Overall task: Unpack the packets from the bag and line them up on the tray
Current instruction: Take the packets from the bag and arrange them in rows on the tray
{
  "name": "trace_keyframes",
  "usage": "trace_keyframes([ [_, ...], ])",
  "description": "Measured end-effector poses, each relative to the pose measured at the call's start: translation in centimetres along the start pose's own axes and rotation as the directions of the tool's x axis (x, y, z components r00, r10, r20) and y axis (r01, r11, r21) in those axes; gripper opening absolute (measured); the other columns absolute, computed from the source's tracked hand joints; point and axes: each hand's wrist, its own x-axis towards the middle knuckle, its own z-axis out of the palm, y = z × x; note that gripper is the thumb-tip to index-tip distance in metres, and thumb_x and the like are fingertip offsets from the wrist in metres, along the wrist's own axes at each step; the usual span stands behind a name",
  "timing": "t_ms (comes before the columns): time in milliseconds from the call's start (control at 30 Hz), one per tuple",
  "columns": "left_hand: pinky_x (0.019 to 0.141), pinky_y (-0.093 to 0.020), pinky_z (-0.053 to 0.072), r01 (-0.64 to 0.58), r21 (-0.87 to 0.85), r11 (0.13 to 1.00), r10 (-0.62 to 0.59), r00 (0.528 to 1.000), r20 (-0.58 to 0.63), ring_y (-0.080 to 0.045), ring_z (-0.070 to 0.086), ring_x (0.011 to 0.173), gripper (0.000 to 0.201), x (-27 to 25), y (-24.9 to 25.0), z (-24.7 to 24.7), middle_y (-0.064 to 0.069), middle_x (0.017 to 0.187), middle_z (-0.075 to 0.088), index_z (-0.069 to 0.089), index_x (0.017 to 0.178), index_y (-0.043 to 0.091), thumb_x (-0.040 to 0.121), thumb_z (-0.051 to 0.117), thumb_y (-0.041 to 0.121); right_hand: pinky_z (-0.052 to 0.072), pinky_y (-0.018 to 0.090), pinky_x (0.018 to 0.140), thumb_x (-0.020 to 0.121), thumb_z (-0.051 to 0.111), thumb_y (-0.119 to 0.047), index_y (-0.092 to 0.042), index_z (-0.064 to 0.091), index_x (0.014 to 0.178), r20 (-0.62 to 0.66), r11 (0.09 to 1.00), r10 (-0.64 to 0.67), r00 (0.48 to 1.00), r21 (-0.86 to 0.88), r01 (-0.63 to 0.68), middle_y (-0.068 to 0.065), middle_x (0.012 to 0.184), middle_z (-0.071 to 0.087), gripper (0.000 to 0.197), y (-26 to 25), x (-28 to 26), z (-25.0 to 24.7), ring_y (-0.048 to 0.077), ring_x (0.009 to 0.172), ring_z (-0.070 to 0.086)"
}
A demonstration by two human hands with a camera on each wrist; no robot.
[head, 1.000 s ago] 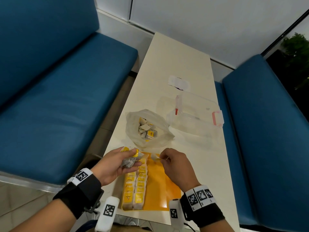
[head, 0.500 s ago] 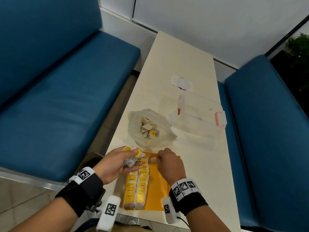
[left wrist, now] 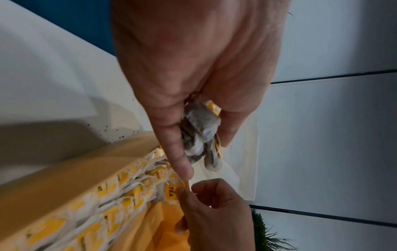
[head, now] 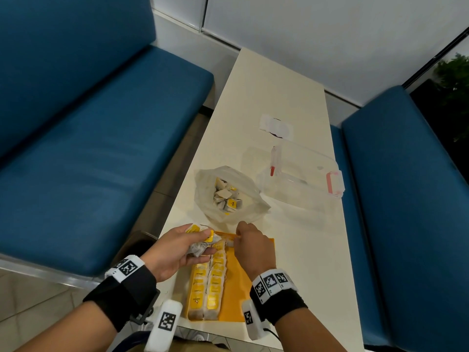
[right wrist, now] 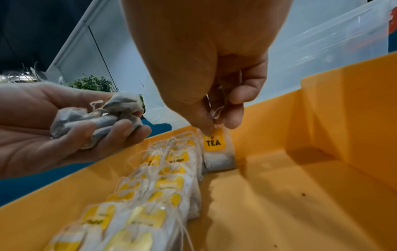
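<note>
A yellow tray (head: 243, 283) (right wrist: 300, 195) at the table's near edge holds two rows of tea packets (head: 209, 283) (right wrist: 154, 190) with yellow tags. My right hand (head: 250, 246) (right wrist: 214, 122) pinches the top of one tea packet (right wrist: 216, 149) (left wrist: 171, 193) standing at the far end of the right row. Just left of the tray's far corner, my left hand (head: 182, 246) (left wrist: 199, 135) grips a bunch of tea packets (head: 203, 241) (right wrist: 96, 120) (left wrist: 201, 135). Beyond the tray lies a clear plastic bag (head: 228, 196), open, with more packets inside.
A clear plastic box (head: 302, 174) with red latches lies right of the bag. Farther up the white table (head: 269, 90) lies a small white wrapper (head: 276, 127). Blue benches (head: 101, 148) flank the table on both sides.
My right hand moved left and down to the far end of the right row with its packet. The left hand stayed in place with its bunch.
</note>
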Motion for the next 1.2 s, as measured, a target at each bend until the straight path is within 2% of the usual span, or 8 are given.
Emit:
trace_keyframes([
  [267,0.087,-0.040,0.061,0.014,0.034,0.999,-0.014,1.000,0.023,-0.035,0.072,0.110,0.033,0.0,0.3,0.2,-0.017,0.114,0.076,0.066,0.125,0.005,0.096,0.067,0.021,0.046,0.036,0.076,0.098,0.045,-0.026,-0.020,0.057,0.112,0.005,0.999,0.044,0.999,0.022,-0.044,0.002,0.115,0.062,0.020,-0.1,0.0,-0.4,0.028,0.099,0.064],
  [367,0.084,-0.039,0.062,0.034,0.027,0.999,-0.035,0.999,0.019,-0.035,0.072,0.109,0.036,0.0,0.5,0.5,-0.018,0.113,0.076,0.065,0.125,0.003,0.096,0.068,0.024,0.046,0.033,0.081,0.096,0.050,-0.034,-0.025,0.058,0.121,-0.040,0.994,0.052,0.998,0.094,-0.048,-0.003,0.121,0.061,0.028,-0.1,-0.8,-0.9,0.022,0.105,0.063],
  [433,0.081,-0.038,0.063,0.047,0.020,0.999,-0.048,0.999,0.013,-0.034,0.074,0.104,0.037,0.0,0.6,0.7,-0.019,0.112,0.076,0.064,0.125,0.003,0.097,0.066,0.027,0.046,0.029,0.077,0.094,0.055,-0.035,-0.026,0.061,0.119,-0.105,0.978,0.051,0.993,0.208,-0.028,-0.006,0.114,0.064,0.026,0.0,-1.5,-1.5,0.014,0.098,0.063],
  [533,0.082,-0.039,0.063,0.058,0.009,0.998,-0.059,0.998,0.013,-0.034,0.075,0.102,0.037,0.1,0.7,1.2,-0.019,0.112,0.076,0.066,0.124,0.004,0.100,0.061,0.032,0.048,0.022,0.073,0.090,0.066,-0.026,-0.026,0.067,0.109,-0.195,0.885,-0.001,0.981,0.457,0.092,-0.009,0.097,0.065,0.020,0.0,-2.4,-2.0,0.005,0.079,0.058],
  [667,0.080,-0.039,0.064,0.073,0.009,0.997,-0.073,0.997,0.010,-0.037,0.075,0.101,0.042,0.0,0.8,1.9,-0.022,0.110,0.076,0.067,0.121,0.001,0.101,0.059,0.037,0.050,0.015,0.075,0.090,0.070,-0.019,-0.027,0.070,0.112,-0.220,0.733,-0.137,0.966,0.633,0.248,-0.010,0.099,0.062,0.024,-0.2,-3.2,-2.8,0.008,0.083,0.061],
  [933,0.077,-0.040,0.063,0.122,0.106,0.987,-0.126,0.992,0.033,-0.039,0.074,0.096,0.045,0.1,0.7,2.4,-0.026,0.108,0.075,0.066,0.122,0.003,0.102,0.055,0.041,0.050,0.020,0.086,0.087,0.065,-0.002,-0.035,0.062,0.129,-0.136,0.708,-0.317,0.939,0.625,0.329,-0.014,0.112,0.059,0.054,-0.4,-3.5,-2.9,0.009,0.089,0.060],
  [1067,0.078,-0.039,0.063,0.128,0.128,0.983,-0.134,0.990,0.038,-0.033,0.074,0.088,0.039,0.0,0.7,2.3,-0.025,0.103,0.076,0.067,0.122,0.005,0.101,0.059,0.037,0.047,0.014,0.082,0.087,0.065,-0.004,-0.032,0.068,0.120,-0.126,0.743,-0.323,0.938,0.581,0.333,-0.017,0.096,0.058,0.043,-0.3,-3.7,-3.1,0.006,0.087,0.059],
  [1200,0.078,-0.037,0.062,0.117,0.160,0.980,-0.126,0.991,0.049,-0.030,0.073,0.088,0.034,0.1,0.6,2.0,-0.023,0.100,0.075,0.067,0.123,0.004,0.096,0.068,0.026,0.045,0.010,0.078,0.087,0.065,-0.003,-0.023,0.073,0.105,-0.139,0.760,-0.323,0.936,0.551,0.344,-0.010,0.095,0.061,0.029,-0.2,-3.8,-3.6,0.003,0.084,0.058],
])
